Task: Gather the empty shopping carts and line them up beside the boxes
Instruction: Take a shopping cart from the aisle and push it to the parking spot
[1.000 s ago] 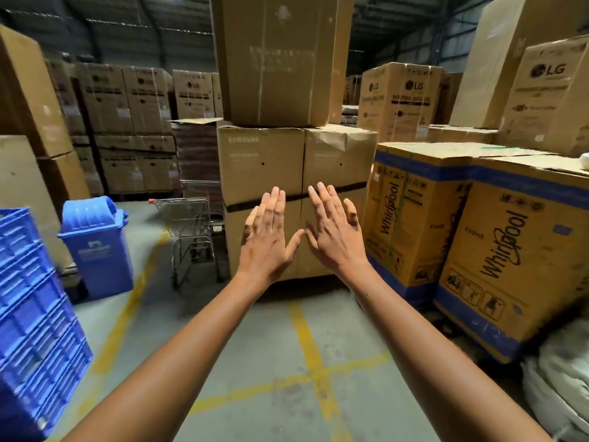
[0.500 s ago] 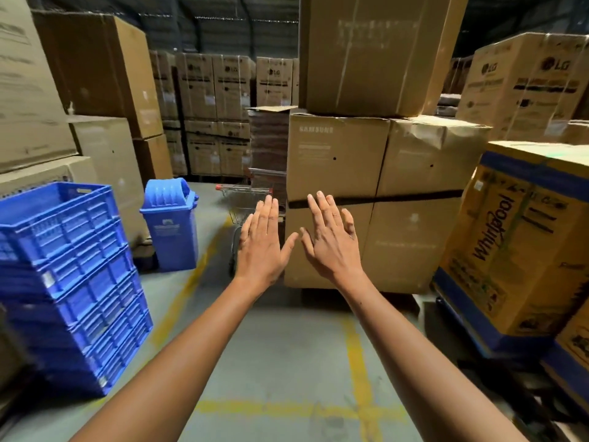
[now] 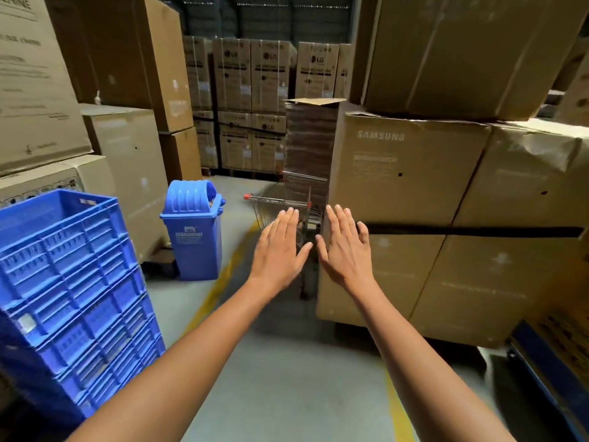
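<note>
A wire shopping cart [image 3: 280, 205] with red handle caps stands on the grey floor ahead, tucked against the left side of the Samsung boxes [image 3: 414, 199]; another cart frame shows just behind it. My left hand [image 3: 280, 247] and my right hand [image 3: 344, 247] are stretched out side by side in the air, palms down, fingers straight, holding nothing. Both hands are short of the cart and partly cover its basket. The cart's wheels and lower frame are mostly hidden.
Stacked blue plastic crates [image 3: 70, 282] fill the near left. A blue lidded bin [image 3: 194, 231] stands beside a yellow floor line [image 3: 223, 279]. Tall cardboard boxes wall both sides, and LG boxes [image 3: 264, 106] close the far end of the aisle.
The view has swung left and moved forward along the aisle. The cart and Samsung boxes look nearer, the crates have come into view at left. Both hands stay outstretched and flat.
</note>
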Demonstrator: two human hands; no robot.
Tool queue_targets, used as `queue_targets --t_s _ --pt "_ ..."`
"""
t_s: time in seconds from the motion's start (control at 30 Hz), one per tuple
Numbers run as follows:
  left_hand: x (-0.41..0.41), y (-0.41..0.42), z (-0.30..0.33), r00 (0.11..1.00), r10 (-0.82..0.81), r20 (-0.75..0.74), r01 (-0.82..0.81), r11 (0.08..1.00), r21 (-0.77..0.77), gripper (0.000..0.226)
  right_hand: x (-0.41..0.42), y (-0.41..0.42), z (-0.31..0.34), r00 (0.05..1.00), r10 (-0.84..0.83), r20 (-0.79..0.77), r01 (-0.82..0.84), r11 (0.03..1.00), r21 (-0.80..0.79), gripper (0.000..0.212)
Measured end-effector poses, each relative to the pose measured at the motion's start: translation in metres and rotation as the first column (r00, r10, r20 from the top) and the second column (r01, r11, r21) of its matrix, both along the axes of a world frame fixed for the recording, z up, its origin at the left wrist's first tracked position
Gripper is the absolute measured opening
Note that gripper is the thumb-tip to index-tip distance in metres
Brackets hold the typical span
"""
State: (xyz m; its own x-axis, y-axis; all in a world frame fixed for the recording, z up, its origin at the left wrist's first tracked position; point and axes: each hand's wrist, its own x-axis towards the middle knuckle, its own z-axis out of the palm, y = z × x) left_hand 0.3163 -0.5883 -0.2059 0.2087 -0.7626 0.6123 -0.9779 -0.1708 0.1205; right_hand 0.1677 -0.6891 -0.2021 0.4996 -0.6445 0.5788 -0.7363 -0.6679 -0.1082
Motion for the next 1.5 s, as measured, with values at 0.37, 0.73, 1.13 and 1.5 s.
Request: queue_targets --t_s 0.37,0.73,1.13,1.5 --pt "0.191 -0.216 -0.07 0.998 0.069 -0.01 -0.067 0.985 0.157 0.072 0.163 -0.252 -0.051 0.992 0.085 -0.098 -0.081 0.996 0.035 0.068" --pt "0.36 -0.477 -0.072 0.98 0.135 -0.148 -0.091 0.958 0.271 0.07 0.339 -0.532 -0.067 0.97 0.151 -0.192 -0.116 0.976 0.184 0.068" --pt "0.519 -0.717 -0.137 0.975 0.075 -0.21 0.021 0.907 0.421 0.055 0.525 -0.74 -0.135 0.955 0.184 -0.234 -0.077 0.912 0.403 0.064" --pt "0.637 -0.839 -0.252 0.992 -0.031 -0.119 0.107 0.695 0.711 0.06 0.61 -0.842 -0.26 0.879 0.229 -0.418 0.18 0.653 0.736 0.073"
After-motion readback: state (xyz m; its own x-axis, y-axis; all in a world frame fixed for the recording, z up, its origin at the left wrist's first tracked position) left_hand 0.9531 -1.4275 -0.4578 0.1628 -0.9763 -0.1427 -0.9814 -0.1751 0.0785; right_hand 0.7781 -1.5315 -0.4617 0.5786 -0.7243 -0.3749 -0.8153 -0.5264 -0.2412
